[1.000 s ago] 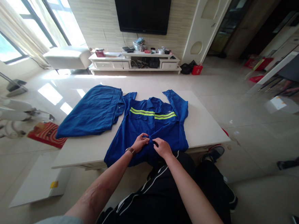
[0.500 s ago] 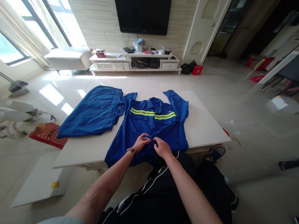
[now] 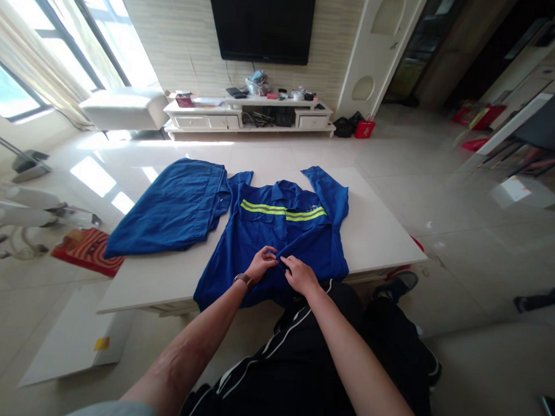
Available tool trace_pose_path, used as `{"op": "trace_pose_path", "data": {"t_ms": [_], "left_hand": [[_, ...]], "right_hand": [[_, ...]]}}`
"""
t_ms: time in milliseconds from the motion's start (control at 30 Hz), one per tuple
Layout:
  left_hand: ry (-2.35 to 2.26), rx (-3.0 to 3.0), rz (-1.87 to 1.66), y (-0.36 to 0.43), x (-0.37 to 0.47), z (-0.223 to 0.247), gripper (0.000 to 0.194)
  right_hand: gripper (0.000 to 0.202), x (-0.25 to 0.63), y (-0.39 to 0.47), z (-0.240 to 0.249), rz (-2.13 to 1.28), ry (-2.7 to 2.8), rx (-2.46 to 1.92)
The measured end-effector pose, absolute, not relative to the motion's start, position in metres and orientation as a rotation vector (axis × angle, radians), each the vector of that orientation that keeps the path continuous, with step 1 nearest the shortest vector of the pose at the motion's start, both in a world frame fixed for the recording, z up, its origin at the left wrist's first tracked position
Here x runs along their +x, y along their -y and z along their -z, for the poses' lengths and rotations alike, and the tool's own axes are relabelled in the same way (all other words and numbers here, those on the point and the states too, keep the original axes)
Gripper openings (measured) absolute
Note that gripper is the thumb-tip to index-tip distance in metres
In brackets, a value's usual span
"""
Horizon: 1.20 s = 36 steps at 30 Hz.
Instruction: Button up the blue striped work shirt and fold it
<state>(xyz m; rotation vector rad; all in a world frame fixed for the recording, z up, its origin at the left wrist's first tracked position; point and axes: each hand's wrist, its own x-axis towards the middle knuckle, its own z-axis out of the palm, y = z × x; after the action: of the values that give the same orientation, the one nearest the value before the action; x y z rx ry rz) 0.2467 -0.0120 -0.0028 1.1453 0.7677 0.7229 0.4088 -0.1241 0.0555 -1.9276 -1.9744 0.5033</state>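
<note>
Room: living rm, white table (image 3: 380, 234) centre, TV (image 3: 259, 18) on far wall.
Trousers (image 3: 173, 208): blue, folded, table's left side, touching jacket.
Jacket (image 3: 276, 233): blue w/ hi-vis stripe, flat on table, hem at near edge.
L hand (image 3: 261, 265): fingers pinched on jacket front, nr hem.
R hand (image 3: 300, 275): pinching same spot, just beside L.

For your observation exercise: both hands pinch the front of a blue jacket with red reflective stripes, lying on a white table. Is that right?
Not quite. The head view shows the blue jacket's stripes are yellow-green, not red. Both the left hand and right hand do pinch its front on the white table.
</note>
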Motion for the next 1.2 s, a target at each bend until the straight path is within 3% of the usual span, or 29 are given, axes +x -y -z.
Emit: {"op": "trace_pose_path", "data": {"t_ms": [333,467,667,800,1033,1200], "left_hand": [[-0.792,1.312,-0.698,0.017,0.252,-0.001,0.036],[-0.988,1.754,-0.788,0.023,0.227,-0.01,0.023],[-1.392,2.277,-0.62,0.025,0.139,-0.001,0.051],[-1.417,2.313,-0.469,0.031,0.113,0.004,0.054],[-1.13,2.4,-0.556,0.009,0.168,-0.029,0.038],[-0.927,2.356,-0.477,-0.03,0.234,-0.03,0.047]], "right_hand": [[0.042,0.41,0.125,-0.061,-0.429,1.926,-1.973],[0.044,0.413,0.129,-0.059,-0.381,1.963,-2.122],[0.027,0.416,0.132,-0.054,-0.353,1.944,-2.238],[0.026,0.417,0.127,-0.058,-0.316,1.901,-2.258],[0.045,0.426,0.125,-0.059,-0.284,1.9,-2.135],[0.037,0.435,0.115,-0.06,-0.319,1.77,-2.288]]}}
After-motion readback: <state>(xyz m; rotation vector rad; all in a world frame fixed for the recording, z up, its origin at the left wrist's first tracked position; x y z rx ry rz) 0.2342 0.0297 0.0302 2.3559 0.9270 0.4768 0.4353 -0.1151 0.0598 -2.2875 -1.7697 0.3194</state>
